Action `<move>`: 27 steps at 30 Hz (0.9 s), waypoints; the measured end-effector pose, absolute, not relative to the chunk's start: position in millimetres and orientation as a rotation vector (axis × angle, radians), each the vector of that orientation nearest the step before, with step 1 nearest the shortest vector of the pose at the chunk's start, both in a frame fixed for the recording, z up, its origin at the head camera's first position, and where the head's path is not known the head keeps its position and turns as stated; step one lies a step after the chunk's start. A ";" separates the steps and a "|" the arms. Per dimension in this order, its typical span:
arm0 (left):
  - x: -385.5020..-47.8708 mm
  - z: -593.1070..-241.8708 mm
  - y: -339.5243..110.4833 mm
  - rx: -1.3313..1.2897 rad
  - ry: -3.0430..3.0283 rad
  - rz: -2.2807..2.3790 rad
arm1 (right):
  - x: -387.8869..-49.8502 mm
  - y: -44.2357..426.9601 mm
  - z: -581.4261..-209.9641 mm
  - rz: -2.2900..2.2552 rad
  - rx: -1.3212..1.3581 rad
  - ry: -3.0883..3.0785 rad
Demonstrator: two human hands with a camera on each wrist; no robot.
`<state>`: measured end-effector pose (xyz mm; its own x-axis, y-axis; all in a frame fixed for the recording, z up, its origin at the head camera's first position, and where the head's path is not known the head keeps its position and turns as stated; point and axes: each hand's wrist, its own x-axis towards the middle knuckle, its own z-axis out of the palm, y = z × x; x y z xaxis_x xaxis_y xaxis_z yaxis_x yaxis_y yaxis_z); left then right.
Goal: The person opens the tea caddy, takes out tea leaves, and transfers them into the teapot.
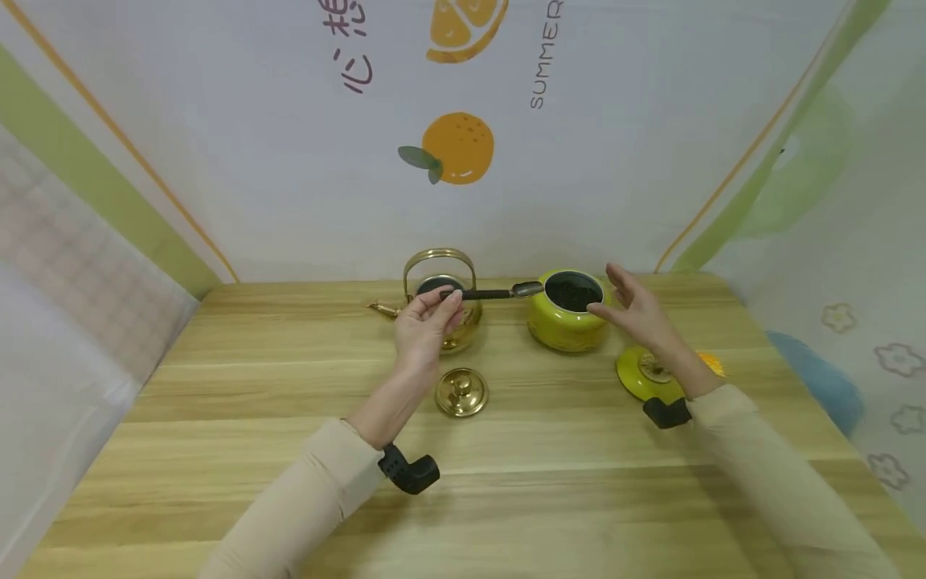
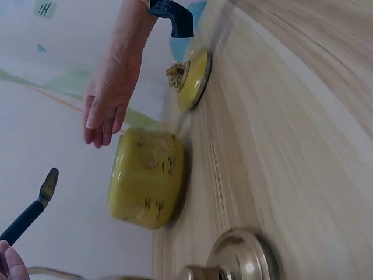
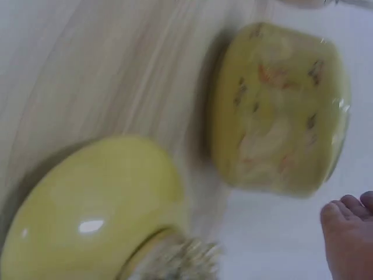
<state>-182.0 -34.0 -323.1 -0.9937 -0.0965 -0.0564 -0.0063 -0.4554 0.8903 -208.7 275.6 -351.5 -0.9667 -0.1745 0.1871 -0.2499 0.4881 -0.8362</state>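
Two beige sleeves [image 1: 304,494] reach over the wooden surface [image 1: 521,498]. Past the cuffs lie a brass lid [image 1: 461,394] and, farther right, a yellow lid [image 1: 633,374]. The hands are apart: the left hand [image 1: 423,326] pinches the handle of a dark scoop [image 1: 528,289], raised, tip toward the yellow jar [image 1: 567,331]; the right hand [image 1: 644,318], holding nothing, extends its fingers just beside the jar's rim (dark contents show inside). Left of the jar stands a lidless brass kettle [image 1: 470,322]. A white printed cloth [image 1: 615,169] hangs behind.
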 end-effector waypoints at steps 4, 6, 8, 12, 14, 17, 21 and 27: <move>-189.0 -325.4 -15.7 0.122 -1.647 -2.620 | -214.0 282.3 -356.4 1.469 0.334 -2.786; -193.4 -327.1 -5.8 0.111 -1.641 -2.615 | -217.4 283.5 -360.1 1.447 0.320 -2.850; -197.4 -328.4 3.2 0.098 -1.654 -2.607 | -219.8 283.4 -362.8 1.430 0.326 -2.884; -205.0 -329.7 18.4 0.059 -1.701 -2.572 | -221.9 279.1 -362.6 1.401 0.368 -2.870; -209.6 -331.0 25.1 0.050 -1.725 -2.562 | -223.4 279.1 -364.4 1.383 0.372 -2.858; -217.9 -333.3 34.6 0.057 -1.739 -2.548 | -227.0 280.9 -369.9 1.377 0.359 -2.846; -228.1 -335.3 45.1 0.071 -1.806 -2.485 | -226.8 280.4 -372.2 1.416 0.316 -2.838; -239.3 -339.5 56.3 0.043 -1.893 -2.395 | -225.7 280.3 -373.7 1.480 0.271 -2.809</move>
